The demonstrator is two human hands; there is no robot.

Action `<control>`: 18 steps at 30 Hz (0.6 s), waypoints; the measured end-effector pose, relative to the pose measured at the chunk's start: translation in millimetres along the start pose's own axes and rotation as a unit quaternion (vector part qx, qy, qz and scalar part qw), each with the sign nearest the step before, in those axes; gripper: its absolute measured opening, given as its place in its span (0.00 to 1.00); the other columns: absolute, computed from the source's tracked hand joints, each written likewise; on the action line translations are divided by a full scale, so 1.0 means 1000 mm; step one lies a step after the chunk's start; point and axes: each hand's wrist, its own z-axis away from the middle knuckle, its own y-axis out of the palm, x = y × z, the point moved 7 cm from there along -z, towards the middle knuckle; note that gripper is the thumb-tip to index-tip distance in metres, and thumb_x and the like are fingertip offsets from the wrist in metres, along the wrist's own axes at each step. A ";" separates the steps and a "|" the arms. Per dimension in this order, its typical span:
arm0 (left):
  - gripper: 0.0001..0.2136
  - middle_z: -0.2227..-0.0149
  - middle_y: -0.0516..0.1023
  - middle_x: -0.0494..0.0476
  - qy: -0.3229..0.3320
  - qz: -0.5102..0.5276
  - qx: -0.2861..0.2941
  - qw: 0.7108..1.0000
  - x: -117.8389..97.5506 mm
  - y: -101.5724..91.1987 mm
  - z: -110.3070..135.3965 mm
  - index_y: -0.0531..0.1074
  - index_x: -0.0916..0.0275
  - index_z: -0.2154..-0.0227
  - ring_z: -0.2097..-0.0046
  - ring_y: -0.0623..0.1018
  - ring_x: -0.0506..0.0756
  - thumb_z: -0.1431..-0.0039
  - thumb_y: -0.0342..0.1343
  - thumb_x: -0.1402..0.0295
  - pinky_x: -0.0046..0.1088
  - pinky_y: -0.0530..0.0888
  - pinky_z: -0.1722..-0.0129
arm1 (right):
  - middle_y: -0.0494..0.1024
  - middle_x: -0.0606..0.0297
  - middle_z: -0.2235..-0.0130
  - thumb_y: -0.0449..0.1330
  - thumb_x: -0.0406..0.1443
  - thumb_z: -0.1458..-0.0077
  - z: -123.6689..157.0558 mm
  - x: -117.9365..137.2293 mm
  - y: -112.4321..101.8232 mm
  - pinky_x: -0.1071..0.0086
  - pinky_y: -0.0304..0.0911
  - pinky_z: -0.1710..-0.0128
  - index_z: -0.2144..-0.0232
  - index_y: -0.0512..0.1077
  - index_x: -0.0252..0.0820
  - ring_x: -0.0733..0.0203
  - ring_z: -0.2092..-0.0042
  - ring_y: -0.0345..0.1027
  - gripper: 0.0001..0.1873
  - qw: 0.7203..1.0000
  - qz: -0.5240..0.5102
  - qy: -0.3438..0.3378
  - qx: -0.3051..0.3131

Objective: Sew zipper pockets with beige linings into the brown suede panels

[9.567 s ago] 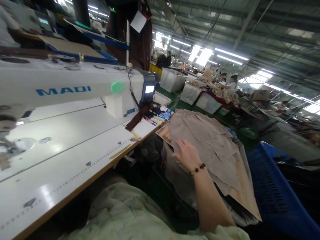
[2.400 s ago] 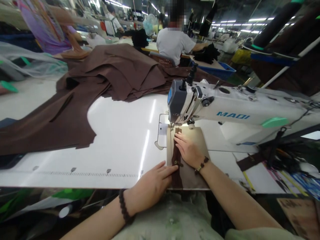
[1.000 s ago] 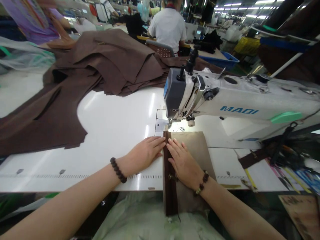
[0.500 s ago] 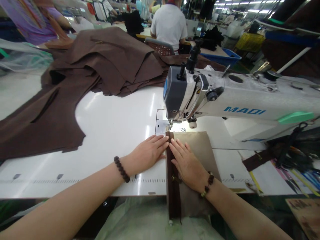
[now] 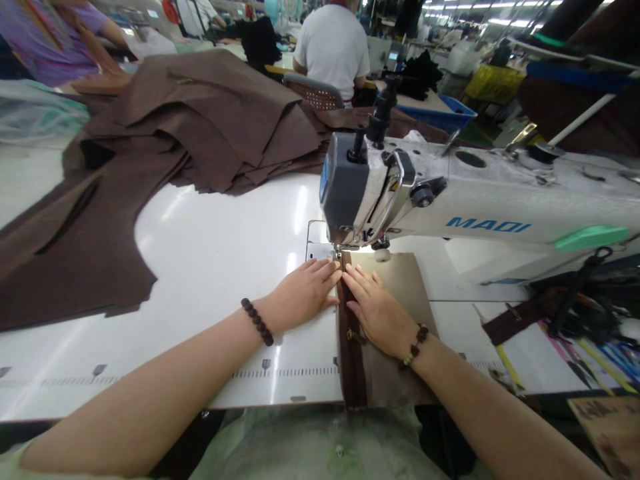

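Tan cloth piece slid up to the machine's foot, held flat by both hands

Compared with half a second ago, the tan cloth piece (image 5: pixel 400 280) and the dark strip (image 5: pixel 351 363) along its left edge have been pushed forward on the white table (image 5: pixel 225 247). Less of it is left hanging over the near edge, and its front end is now set at the foot (image 5: pixel 338 253) of the sewing machine (image 5: pixel 480 200), so it is judged to be lined up there. The left hand (image 5: pixel 305 293) is laid flat just beside the strip, and the right hand (image 5: pixel 377 310) is laid flat on the cloth. Fingers are stretched out and pressed down, with the fingertips of both hands almost touching. Nothing is pinched. A heap of brown cloth (image 5: pixel 200 127) is piled well apart at the back left.
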 end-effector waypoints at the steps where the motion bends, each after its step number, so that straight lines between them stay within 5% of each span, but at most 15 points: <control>1: 0.19 0.49 0.66 0.64 -0.001 -0.001 -0.002 1.000 0.000 0.000 -0.001 0.64 0.70 0.52 0.46 0.66 0.61 0.42 0.55 0.63 0.38 0.63 0.45 | 0.53 0.54 0.38 0.44 0.30 0.43 -0.001 -0.001 0.000 0.50 0.46 0.39 0.41 0.54 0.33 0.55 0.36 0.42 0.26 1.000 -0.003 -0.001 -0.002; 9: 0.18 0.51 0.67 0.66 0.004 0.007 -0.002 1.000 -0.005 -0.003 0.004 0.64 0.71 0.52 0.48 0.67 0.61 0.42 0.55 0.65 0.39 0.65 0.47 | 0.53 0.57 0.38 0.45 0.31 0.42 -0.003 -0.003 -0.003 0.53 0.46 0.39 0.42 0.55 0.32 0.55 0.37 0.44 0.25 1.000 0.009 -0.004 0.001; 18: 0.10 0.60 0.75 0.62 0.131 0.110 -0.091 0.981 -0.096 -0.024 0.064 0.69 0.70 0.59 0.55 0.72 0.56 0.36 0.43 0.74 0.35 0.70 0.52 | 0.56 0.57 0.39 0.49 0.34 0.42 -0.005 -0.004 -0.010 0.55 0.46 0.39 0.43 0.59 0.32 0.54 0.38 0.47 0.24 1.000 0.020 -0.017 0.002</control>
